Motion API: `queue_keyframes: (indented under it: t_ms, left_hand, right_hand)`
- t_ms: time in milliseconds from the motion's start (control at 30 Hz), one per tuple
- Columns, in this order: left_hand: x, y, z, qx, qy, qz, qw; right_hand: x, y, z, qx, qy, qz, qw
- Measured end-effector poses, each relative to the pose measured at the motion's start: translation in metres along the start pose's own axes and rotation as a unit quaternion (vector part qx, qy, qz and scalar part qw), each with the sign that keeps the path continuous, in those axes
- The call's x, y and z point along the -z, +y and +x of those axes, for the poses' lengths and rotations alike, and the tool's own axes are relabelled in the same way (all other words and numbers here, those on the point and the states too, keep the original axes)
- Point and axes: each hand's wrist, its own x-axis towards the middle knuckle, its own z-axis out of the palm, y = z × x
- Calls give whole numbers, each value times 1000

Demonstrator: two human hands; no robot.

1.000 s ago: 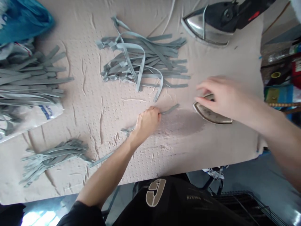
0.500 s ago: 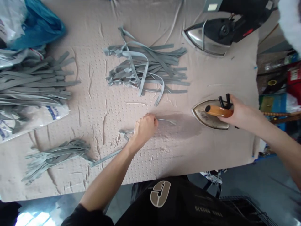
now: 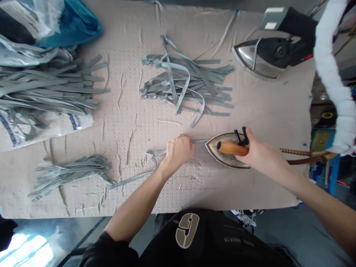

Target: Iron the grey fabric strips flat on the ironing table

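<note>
My left hand (image 3: 179, 150) is closed on a narrow grey fabric strip (image 3: 133, 178) at the middle of the padded table. One stretch of the strip runs from my fist to the right, until the iron covers it; the other trails down to the left. My right hand (image 3: 257, 148) grips the iron (image 3: 226, 150) near its orange handle, which sticks out ahead of my fingers. The iron lies flat, its tip pointing at my left fist, a short gap between them. Around the strip the cloth looks darker, as if damp.
Grey strips lie in a loose pile (image 3: 186, 81) beyond my hands, a bundle (image 3: 75, 172) at the lower left and a thick stack (image 3: 47, 87) on plastic bags. A second iron (image 3: 261, 55) rests at the far right. A white wrapped hose (image 3: 332, 74) hangs at the right edge.
My right hand has brought the iron to the left, over the strip's right end and closer to my left fist. The left hand stays closed on the strip. The whole view has shifted slightly.
</note>
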Motion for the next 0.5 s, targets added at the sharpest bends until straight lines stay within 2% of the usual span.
queue_keyframes:
  t_ms: [233,500]
  left_hand:
    - [-3,-3,2,-4,-3,-9,1000]
    - [-2,-14,-2,-19,-10,-13,1000]
  right_hand:
    - [2,-20,5,18,48,-38,998]
    - [4,-48,9,122,97,-49,986]
